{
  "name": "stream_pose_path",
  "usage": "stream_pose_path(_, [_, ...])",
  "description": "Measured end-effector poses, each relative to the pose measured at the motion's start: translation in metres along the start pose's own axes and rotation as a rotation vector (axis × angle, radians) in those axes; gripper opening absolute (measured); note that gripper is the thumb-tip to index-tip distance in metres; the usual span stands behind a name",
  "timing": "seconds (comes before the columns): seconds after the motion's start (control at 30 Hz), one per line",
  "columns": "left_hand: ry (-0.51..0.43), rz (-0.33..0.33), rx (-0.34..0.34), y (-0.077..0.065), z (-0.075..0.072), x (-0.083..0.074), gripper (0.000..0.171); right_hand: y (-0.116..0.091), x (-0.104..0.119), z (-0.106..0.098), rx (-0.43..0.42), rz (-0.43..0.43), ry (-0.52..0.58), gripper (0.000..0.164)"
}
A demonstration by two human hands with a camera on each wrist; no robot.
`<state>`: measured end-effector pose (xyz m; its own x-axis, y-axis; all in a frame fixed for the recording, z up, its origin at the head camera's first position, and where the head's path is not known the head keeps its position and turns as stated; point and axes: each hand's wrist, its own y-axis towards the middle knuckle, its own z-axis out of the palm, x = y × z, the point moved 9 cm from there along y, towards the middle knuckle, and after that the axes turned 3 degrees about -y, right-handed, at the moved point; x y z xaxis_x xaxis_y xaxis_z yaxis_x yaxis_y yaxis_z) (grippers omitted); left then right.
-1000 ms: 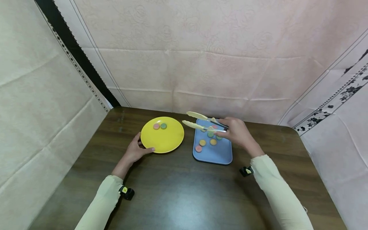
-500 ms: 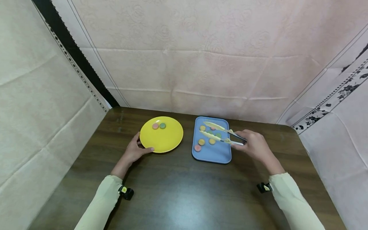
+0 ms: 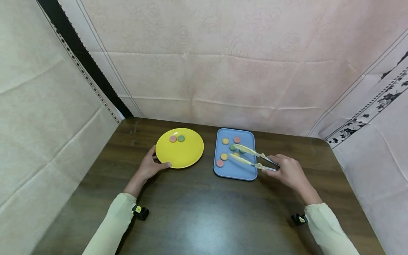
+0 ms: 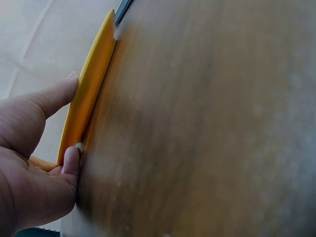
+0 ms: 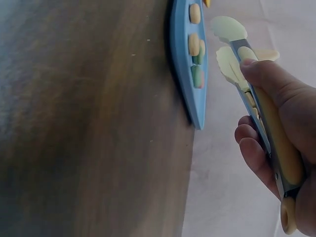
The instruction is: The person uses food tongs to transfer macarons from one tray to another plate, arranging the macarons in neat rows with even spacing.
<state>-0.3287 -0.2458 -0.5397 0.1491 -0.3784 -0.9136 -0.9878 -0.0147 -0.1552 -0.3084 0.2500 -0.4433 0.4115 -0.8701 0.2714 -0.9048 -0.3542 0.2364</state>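
My left hand (image 3: 148, 168) grips the near left edge of a round yellow plate (image 3: 180, 157), its thumb over the rim. On the plate lie a pink disc (image 3: 173, 139) and a green disc (image 3: 181, 138) side by side. My right hand (image 3: 288, 172) holds metal food tongs (image 3: 246, 149) with cream-coloured tips. Their arms stand spread over a blue rectangular tray (image 3: 237, 174), with nothing between the tips in the right wrist view. Several small yellow, pink and green discs lie on the tray, such as a yellow one (image 3: 224, 156); the tongs partly hide some.
Plate and tray stand side by side near the back of a dark wooden table (image 3: 191, 202), a strip of wood between them. A pale patterned cloth (image 3: 204, 78) hangs behind the table's back edge and at both sides.
My right hand has drawn the tongs to the right and towards me, from the gap between plate and tray to over the tray's right part. The left hand and plate stay put.
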Motion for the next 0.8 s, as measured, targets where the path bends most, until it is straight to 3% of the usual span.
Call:
stream_pose_path(0.4, [0.009,-0.004,-0.004,0.001,-0.001,-0.001,0.117,-0.012,-0.012,0.012,0.032,0.044,0.017,0.051])
stream_pose_path(0.8, [0.012,-0.017,-0.001,0.000,0.000,0.000,0.118,-0.012,-0.015,0.016,0.062,0.058,0.013,0.051])
